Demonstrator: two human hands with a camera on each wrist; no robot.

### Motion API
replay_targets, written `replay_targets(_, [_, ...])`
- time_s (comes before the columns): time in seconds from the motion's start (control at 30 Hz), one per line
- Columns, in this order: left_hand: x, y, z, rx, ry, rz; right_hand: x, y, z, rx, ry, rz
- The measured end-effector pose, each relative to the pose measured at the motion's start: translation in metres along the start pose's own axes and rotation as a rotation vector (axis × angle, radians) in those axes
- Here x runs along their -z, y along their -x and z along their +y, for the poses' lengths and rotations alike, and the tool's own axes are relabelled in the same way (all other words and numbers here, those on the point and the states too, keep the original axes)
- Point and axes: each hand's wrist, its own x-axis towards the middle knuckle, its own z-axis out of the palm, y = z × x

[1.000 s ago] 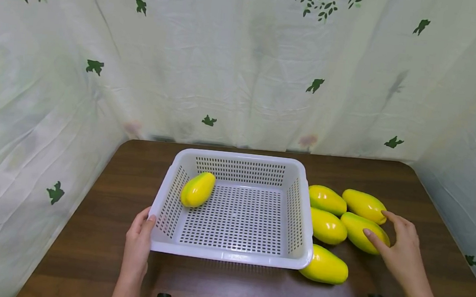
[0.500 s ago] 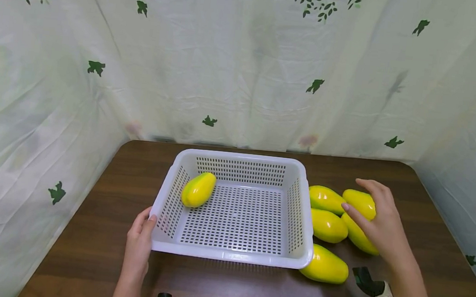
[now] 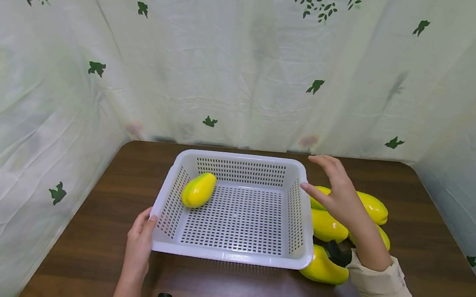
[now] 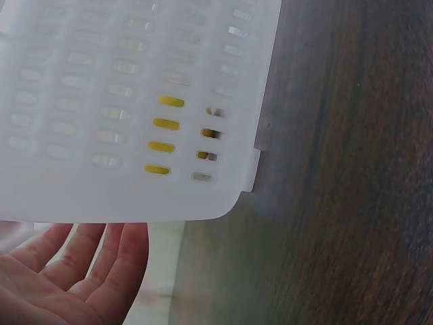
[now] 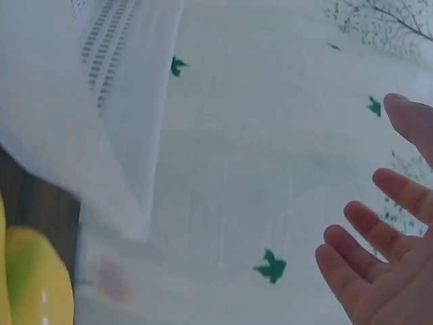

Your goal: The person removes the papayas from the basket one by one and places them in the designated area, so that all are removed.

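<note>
A white perforated plastic basket (image 3: 227, 254) sits mid-table in the head view with one glossy yellow-green oblong fruit (image 3: 198, 190) inside, at the left. My left hand (image 3: 140, 239) grips the basket's near left corner, thumb over the rim. In the left wrist view the left hand's fingers (image 4: 128, 264) pass behind the basket's edge. Over the fruits beside the basket's right rim hovers my right hand (image 3: 341, 194), fingers spread and thumb apart, holding nothing. Several similar fruits (image 3: 328, 226) lie right of the basket, partly hidden by the right hand and forearm.
The brown wooden table (image 3: 92, 230) extends around the basket. Behind and beside it hangs a pale curtain (image 3: 245, 72) printed with green leaves and birds. A black camera mount (image 3: 337, 253) on the right wrist overlaps the nearest fruit in the head view.
My right hand has moved left and away from me, from the rightmost fruits to beside the basket's right rim, holding nothing. The left hand and basket have stayed in place.
</note>
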Motion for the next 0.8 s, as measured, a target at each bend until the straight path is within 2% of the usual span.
replay_targets(0.2, [0.000, 0.000, 0.000, -0.002, -0.001, -0.003, -0.025, -0.024, -0.004, 0.127, -0.071, -0.063])
replay_targets(0.33, [0.000, 0.000, -0.001, -0.002, -0.010, 0.002, -0.045, -0.038, -0.006, 0.177, -0.108, -0.132])
replay_targets(0.6, [-0.001, -0.001, -0.002, 0.006, -0.023, 0.010, -0.079, -0.061, -0.014, 0.201, -0.114, -0.256])
replay_targets(0.8, [0.000, -0.001, -0.001, 0.005, -0.019, -0.001, -0.103, -0.075, -0.018, 0.174, -0.082, -0.343])
